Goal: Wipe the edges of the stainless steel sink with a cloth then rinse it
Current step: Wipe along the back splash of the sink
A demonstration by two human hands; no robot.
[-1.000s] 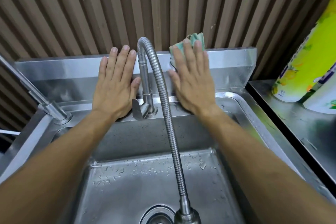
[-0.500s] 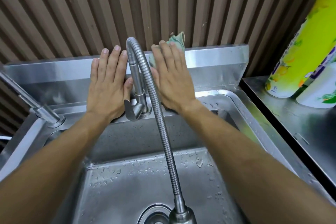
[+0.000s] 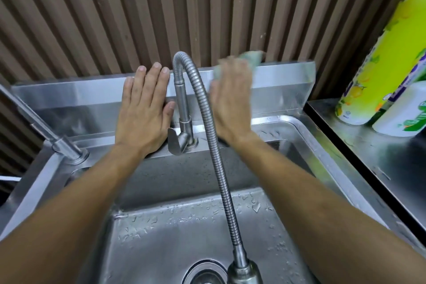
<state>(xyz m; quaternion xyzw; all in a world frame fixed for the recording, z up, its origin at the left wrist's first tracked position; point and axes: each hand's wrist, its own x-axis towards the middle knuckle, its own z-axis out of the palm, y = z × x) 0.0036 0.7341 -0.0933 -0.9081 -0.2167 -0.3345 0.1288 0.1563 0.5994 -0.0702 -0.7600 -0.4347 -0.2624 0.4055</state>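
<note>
The stainless steel sink fills the lower view, its basin dotted with water drops. My right hand presses a pale green cloth flat against the sink's rear upstand, right of the faucet; the hand is motion-blurred and the cloth peeks out above the fingers. My left hand lies flat with fingers apart on the upstand, left of the faucet, holding nothing. A flexible steel faucet hose arcs between both hands down to the spray head over the drain.
A second steel pipe rises at the left rim. On the steel counter to the right stand a tall green-yellow roll pack and a white roll. Ribbed brown wall panels run behind the sink.
My right hand slid the cloth left toward the faucet, then back right along the upstand. My left hand stayed flat in place.
</note>
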